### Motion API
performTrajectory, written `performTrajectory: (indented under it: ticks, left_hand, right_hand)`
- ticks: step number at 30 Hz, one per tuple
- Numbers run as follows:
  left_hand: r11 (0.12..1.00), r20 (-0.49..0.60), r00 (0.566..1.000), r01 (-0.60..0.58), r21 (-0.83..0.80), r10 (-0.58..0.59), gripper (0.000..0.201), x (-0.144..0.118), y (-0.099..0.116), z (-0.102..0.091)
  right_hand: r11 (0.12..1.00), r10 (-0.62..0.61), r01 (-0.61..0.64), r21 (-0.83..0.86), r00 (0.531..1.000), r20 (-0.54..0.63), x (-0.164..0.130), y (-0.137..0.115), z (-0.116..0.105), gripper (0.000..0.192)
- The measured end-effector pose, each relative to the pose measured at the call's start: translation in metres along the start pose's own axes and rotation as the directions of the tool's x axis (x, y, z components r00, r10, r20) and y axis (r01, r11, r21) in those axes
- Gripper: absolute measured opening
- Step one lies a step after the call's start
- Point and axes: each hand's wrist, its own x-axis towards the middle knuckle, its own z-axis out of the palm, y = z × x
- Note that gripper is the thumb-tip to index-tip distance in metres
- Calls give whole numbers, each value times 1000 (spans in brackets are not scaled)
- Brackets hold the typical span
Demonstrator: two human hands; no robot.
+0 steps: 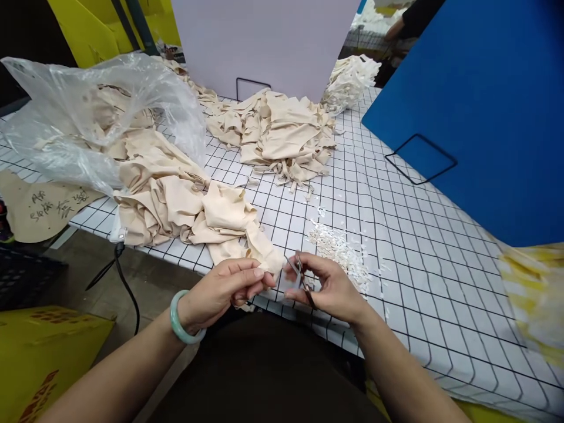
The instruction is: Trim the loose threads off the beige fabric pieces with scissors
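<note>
Grid-patterned worktop [396, 247] carries beige fabric pieces [176, 200] and white trimmings [339, 249]. My left hand [229, 291] pinches a fabric end [264, 258] at the near edge; right hand [330, 288] grips small scissors [302, 279] beside it.

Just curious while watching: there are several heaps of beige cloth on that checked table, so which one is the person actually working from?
The near-left heap, spilling from the clear plastic bag. Its end piece is pinched by the left hand; the other heaps lie untouched farther back.
</note>
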Motion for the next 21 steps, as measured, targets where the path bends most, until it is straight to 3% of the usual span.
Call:
performTrajectory:
  ticks: [2,4,6,8,10,11,13,15,17,21]
  left_hand:
    - [1000,31,1000,-1,15,1,33,2,-2,4]
    - [995,27,999,-36,93,33,34,4,-3,8]
    - [952,-26,984,-166,258,178,32,6,-4,11]
    - [826,-61,908,-346,445,414,30,9,-5,16]
    - [716,-39,819,-477,510,573,28,14,-7,20]
    - [714,-35,800,-513,477,599,28,17,-8,22]
    - [773,-60,811,-528,352,581,29,24,-12,26]
    - [819,-115,829,-502,276,547,31,30,-15,27]
    - [827,-140,832,-485,283,536,32,33,-17,28]
    - [802,-68,844,-476,360,531,33,36,-17,33]
  right_hand:
    - [1000,-10,11,22,997,-82,-1,5,5,30]
    - [994,28,-20,107,997,-74,-1,11,11,21]
    - [976,91,-70,208,992,-90,0,17,22,21]
    - [948,144,-78,310,971,-193,-1,20,36,28]
    - [908,201,-74,413,940,-274,-2,21,52,32]
    - [886,226,-77,458,933,-281,-2,21,59,33]
    - [860,245,-89,502,936,-254,-4,18,65,34]
    - [895,230,-110,431,944,-237,-9,15,59,33]
    - [959,206,-145,242,947,-249,-17,12,44,34]
    - [963,156,-207,-171,950,-269,-36,8,14,41]
